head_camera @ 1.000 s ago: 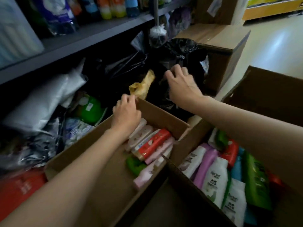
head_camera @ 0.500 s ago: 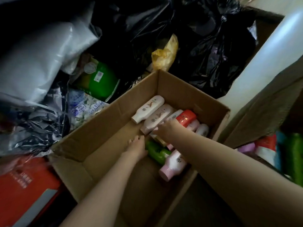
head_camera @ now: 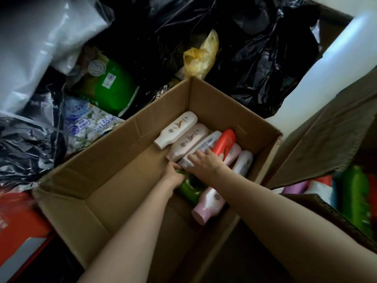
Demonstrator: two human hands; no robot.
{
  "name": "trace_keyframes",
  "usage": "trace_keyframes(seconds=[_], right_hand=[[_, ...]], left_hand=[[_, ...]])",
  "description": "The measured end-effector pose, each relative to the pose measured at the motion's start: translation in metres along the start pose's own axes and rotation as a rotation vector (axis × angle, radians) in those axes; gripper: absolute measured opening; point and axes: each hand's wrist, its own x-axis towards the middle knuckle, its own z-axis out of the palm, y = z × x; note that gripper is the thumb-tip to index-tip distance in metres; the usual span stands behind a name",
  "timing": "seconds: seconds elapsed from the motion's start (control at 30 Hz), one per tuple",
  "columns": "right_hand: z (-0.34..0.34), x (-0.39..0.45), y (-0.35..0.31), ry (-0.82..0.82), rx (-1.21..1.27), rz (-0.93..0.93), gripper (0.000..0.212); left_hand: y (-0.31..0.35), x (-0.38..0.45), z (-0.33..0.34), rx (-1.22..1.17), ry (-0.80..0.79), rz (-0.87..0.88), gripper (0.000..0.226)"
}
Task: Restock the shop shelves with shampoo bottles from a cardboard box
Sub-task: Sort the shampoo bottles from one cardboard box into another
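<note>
Since half a second ago, little is changed: both hands are kept in the box (head_camera: 130, 160). Right hand (head_camera: 206, 163) is spread on a white bottle (head_camera: 201, 150); left hand (head_camera: 173, 173), grip unclear, is reaching under. Stacked red bottle (head_camera: 223, 142) may be dislodged.

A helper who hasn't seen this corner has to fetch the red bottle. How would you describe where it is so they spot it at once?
Look into the open cardboard box on the floor, in front of the black bin bags. Bottles lie side by side at its far right end. The red bottle rests on top of that row, just beyond the right hand; it is the only red one among white and pink neighbours.

Bare box floor (head_camera: 114, 193) beside bottles (head_camera: 183, 137)
</note>
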Motion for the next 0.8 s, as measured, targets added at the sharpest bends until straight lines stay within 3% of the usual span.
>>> trace_keyframes(seconds=[0.1, 0.2, 0.37, 0.43, 0.53, 0.67, 0.73, 0.8], right_hand=[[-0.011, -0.014, 0.003, 0.008, 0.001, -0.006, 0.061], [-0.045, -0.030, 0.016, 0.127, 0.076, 0.046, 0.064], [-0.121, -0.059, 0.086, 0.431, 0.683, 0.439, 0.034], [-0.144, -0.085, 0.124, 0.555, 0.834, 0.525, 0.033], [-0.156, -0.149, 0.185, 0.774, 0.990, 0.568, 0.041], [-0.135, -0.232, 0.245, 1.232, 1.290, 0.607, 0.039], [-0.113, -0.265, 0.263, 1.463, 1.392, 0.731, 0.032], [-0.086, -0.291, 0.272, 1.537, 1.317, 0.936, 0.032]], left_hand=[[0.018, -0.014, -0.016, 0.012, -0.016, 0.091, 0.023], [0.058, -0.035, -0.043, 0.129, 0.028, 0.263, 0.028], [0.155, -0.082, -0.087, 0.259, 0.347, 0.546, 0.025], [0.198, -0.111, -0.091, 0.198, 0.474, 0.690, 0.022], [0.255, -0.159, -0.071, 0.092, 0.525, 0.978, 0.022], [0.301, -0.213, -0.009, 0.042, 0.415, 1.315, 0.024], [0.308, -0.233, 0.028, 0.096, 0.259, 1.472, 0.024], [0.306, -0.248, 0.061, 0.175, 0.039, 1.542, 0.022]])
